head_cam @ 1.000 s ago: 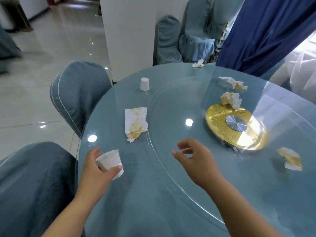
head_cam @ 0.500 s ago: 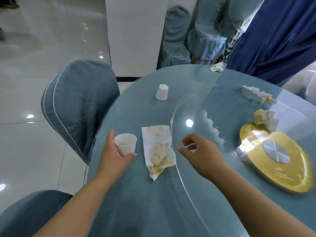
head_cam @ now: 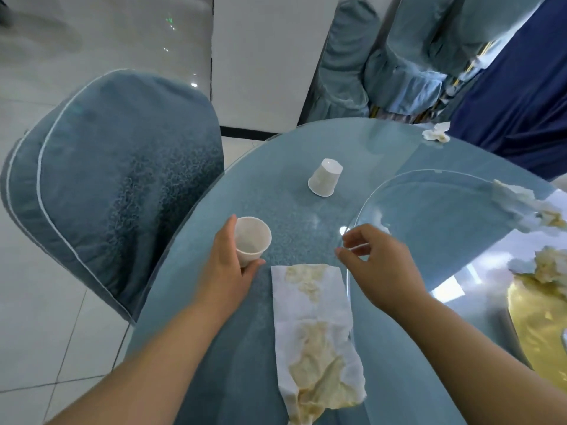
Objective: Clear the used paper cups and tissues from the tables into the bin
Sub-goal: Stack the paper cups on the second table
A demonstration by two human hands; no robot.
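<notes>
1. At the left a covered chair (head_cam: 116, 179) stands just beside the round glass counter (head_cam: 285, 148). I see no bin anywhere.
2. The left hand (head_cam: 224, 271) holds an upright paper cup (head_cam: 252, 240) over the counter's near-left edge, with its fingers (head_cam: 228, 231) and thumb curled round the cup's wall. That pick looks done.
3. Just right of that hand a stained tissue (head_cam: 316, 332) lies flat on the counter, and neither hand touches it.
4. Beyond it an upturned cup (head_cam: 325, 177) stands apart from both hands.
5. The right hand (head_cam: 380, 268) hovers by the tissue's far corner and holds nothing. Its fingers (head_cam: 357, 237) are loosely curled, leaving a narrow gap to the thumb. I judge it is mid-reach, though I cannot tell whether for the tissue or the upturned cup. The next move calls for a drop and a pinch on the tissue's edge, or a longer reach to the cup.
6. Further right, crumpled tissues (head_cam: 521, 207) wait on the glass, and a far tissue (head_cam: 437, 135) lies at the rim.
</notes>
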